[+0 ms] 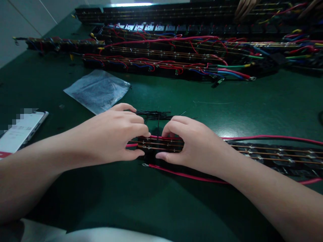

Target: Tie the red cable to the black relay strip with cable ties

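Note:
A long black strip with thin copper rods along its top lies across the table and runs off to the right. My left hand is closed around its left end, thumb on the near side and fingers on the far side. Just to the right, my right hand grips the same strip in a similar way. Between my hands a thin black cable tie stands upright at the strip. One red wire runs along the far side. A second red wire with a ring terminal lies along the near side.
A pile of black cable ties lies behind my hands, beside a clear plastic bag. A phone rests at the left. Several wired strips cross the back of the green table, where another person's hand shows.

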Demonstrator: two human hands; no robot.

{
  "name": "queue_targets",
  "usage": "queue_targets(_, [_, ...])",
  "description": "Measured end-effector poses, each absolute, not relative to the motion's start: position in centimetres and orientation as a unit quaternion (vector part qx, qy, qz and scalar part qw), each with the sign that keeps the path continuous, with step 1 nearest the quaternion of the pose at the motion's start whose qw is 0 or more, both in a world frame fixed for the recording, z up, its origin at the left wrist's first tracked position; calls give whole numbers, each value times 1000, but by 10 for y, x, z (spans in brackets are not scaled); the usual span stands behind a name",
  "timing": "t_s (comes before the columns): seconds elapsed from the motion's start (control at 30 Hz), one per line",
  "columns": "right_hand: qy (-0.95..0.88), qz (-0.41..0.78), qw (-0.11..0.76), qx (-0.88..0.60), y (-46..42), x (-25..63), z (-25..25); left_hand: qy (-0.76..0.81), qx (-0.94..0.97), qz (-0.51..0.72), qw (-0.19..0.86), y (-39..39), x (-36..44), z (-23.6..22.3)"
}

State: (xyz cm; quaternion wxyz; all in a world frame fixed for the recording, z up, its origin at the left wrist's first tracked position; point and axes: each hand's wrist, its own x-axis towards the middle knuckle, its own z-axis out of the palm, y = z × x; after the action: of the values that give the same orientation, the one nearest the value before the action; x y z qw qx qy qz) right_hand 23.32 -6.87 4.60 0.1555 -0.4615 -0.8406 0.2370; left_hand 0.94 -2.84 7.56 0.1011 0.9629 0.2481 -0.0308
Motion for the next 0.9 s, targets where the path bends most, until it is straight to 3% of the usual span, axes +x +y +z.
queue_targets(0.43, [-857,202,160,-446,-70,234,46,228,973,-18,19,-38,13,72])
queue_targets(0.73, [-903,72,175,-385,-76,235,39,212,977,-22,-8,-38,12,74])
queue_targets(0.9, [-920,33,131,-369,-78,234,46,213,977,-25,5,-38,14,75])
